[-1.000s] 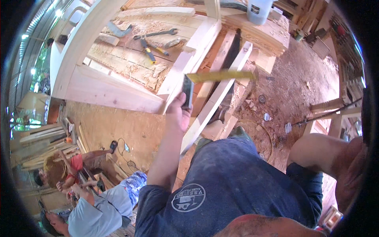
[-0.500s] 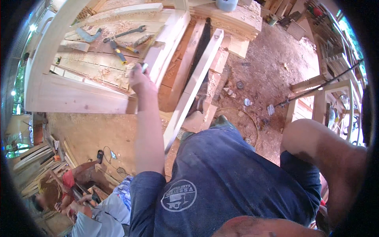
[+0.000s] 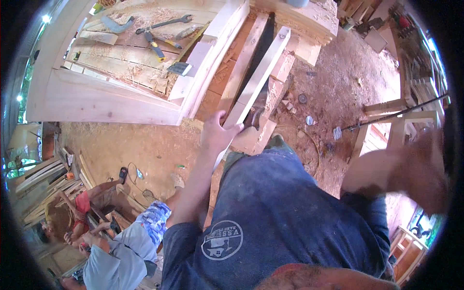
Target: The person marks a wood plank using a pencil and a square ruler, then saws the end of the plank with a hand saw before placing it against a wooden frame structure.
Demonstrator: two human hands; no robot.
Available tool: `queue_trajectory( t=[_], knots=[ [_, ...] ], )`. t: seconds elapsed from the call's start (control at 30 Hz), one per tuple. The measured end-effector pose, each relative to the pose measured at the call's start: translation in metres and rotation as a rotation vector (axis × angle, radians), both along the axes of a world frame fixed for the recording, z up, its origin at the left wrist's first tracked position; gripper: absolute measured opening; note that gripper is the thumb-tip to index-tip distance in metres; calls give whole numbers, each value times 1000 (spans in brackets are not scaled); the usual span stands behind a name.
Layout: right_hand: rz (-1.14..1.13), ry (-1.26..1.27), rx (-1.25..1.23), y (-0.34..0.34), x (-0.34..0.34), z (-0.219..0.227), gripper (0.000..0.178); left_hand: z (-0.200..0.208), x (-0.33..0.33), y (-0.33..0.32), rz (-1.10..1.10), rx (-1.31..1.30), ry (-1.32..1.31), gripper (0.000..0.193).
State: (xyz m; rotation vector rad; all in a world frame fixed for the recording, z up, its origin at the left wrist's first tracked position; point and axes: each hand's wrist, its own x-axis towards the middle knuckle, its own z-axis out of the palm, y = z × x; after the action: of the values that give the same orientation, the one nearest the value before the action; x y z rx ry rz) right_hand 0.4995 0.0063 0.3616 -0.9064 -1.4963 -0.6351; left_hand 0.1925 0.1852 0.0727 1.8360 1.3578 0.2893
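My left hand (image 3: 217,133) is on the lower part of a long pale wooden bar (image 3: 261,72), thumb across its upper face and fingers at its left side. The bar slants from my legs toward the far bench. Left of it, a small flat tool with a pale metal edge (image 3: 181,68) lies on the frame's inner edge. My right hand (image 3: 431,166) is raised at the far right, smeared and dark, so its fingers do not show. A large pale wooden frame (image 3: 111,99) stands to the left of the bar.
Inside the frame lie a dark wrench (image 3: 164,23), a tool with yellow-and-black handles (image 3: 157,50) and a bent grey piece (image 3: 117,25) among shavings. Stacked boards (image 3: 309,21) stand at the far middle. Two people sit at lower left, one in a grey shirt (image 3: 116,256). Wooden frames stand at right.
My left hand has let go of the small flat tool on the frame and moved down and right onto the bar. My right arm has swung into a raised, blurred position.
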Motion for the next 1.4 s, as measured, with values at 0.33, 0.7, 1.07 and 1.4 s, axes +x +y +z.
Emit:
queue_trajectory(
  t=[0.33, 0.7, 1.07, 1.4],
  knots=[
    [-169, 801, -1645, 84, -65, -363, 59, 14, 2, 11, -272, -196, 289, 85],
    [-285, 921, -1705, 128, -99, -332, 60, -1, -116, 25, -288, -307, 5, 88],
    [359, 1532, -1078, 98, -110, -324, 38, -2, -199, 7, -139, 54, 47, 71],
    [429, 1435, -1051, -38, -79, -270, 53, -57, -176, -40, 168, 316, 369, 52]
  ],
)
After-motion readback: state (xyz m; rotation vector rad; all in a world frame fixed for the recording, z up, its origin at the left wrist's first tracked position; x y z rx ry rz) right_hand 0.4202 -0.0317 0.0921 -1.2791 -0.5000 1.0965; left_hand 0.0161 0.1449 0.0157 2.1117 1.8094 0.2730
